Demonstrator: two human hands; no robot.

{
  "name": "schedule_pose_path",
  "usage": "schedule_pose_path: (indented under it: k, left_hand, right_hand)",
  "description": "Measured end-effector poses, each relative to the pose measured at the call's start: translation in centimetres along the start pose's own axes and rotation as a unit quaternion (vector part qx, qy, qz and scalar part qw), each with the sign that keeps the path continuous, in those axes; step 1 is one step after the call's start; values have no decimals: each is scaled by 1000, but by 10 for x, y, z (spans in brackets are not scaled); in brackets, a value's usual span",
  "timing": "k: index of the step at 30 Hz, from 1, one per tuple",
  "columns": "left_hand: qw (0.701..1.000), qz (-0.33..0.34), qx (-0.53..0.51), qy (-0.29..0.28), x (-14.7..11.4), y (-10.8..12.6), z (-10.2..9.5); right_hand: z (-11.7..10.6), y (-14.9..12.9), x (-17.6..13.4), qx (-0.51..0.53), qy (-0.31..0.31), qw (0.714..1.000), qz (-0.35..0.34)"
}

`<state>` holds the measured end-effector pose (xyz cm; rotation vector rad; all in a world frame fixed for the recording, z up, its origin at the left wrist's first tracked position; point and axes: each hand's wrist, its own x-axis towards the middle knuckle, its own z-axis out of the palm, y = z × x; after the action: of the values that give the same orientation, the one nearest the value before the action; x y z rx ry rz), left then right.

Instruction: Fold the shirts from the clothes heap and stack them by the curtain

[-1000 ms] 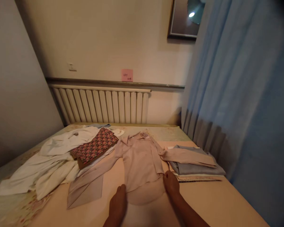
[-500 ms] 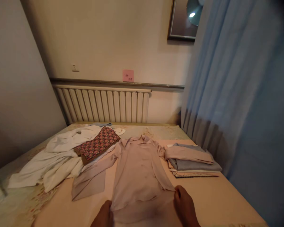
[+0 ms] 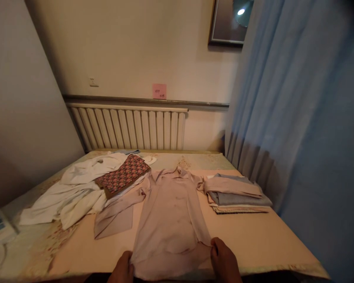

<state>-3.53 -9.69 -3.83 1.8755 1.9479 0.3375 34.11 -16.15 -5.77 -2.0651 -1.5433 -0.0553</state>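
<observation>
A pale pinkish shirt (image 3: 171,216) lies spread on the bed, collar toward the wall and hem toward me. My left hand (image 3: 123,268) is closed on the hem's left corner. On the opposite side, my right hand (image 3: 224,259) pinches the hem's right corner. The shirt's left sleeve is bent out to the left on the pink cloth (image 3: 250,239). Its right sleeve reaches toward a stack of folded clothes (image 3: 236,192), where a similar pale pink strip of fabric lies on top.
White clothes (image 3: 76,184) lie crumpled on the left, with a red patterned cloth (image 3: 124,175) over them. A white device with dark keys (image 3: 0,228) sits at the far left edge. Behind the bed is a radiator (image 3: 129,127); a blue curtain (image 3: 271,118) hangs on the right.
Both hands have drawn the shirt's hem slightly toward me and to the left, and it lies flatter. My view has tilted a little, showing the bed's near edge.
</observation>
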Motion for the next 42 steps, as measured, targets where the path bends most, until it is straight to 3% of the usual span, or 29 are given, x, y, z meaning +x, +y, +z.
schedule_pose_path:
  k: [6,15,21,30,36,42]
  left_hand:
    - [1000,-22,8,-3,-3,1,3]
    - [999,-2,5,31,-9,-1,8]
    - [999,7,9,46,-10,-1,8]
    - [995,15,-26,97,-11,2,14]
    - [990,-13,-106,96,-14,2,15]
    - [992,-38,-101,72,-11,-1,17]
  right_hand:
    - [5,2,-8,-28,10,999,-31]
    - [6,4,-4,-32,5,998,-53]
    - [5,7,-5,-56,66,996,-28]
    - [7,15,-7,-22,88,994,-60]
    - [3,8,-3,9,84,993,-83]
    - [4,2,0,29,80,990,-113]
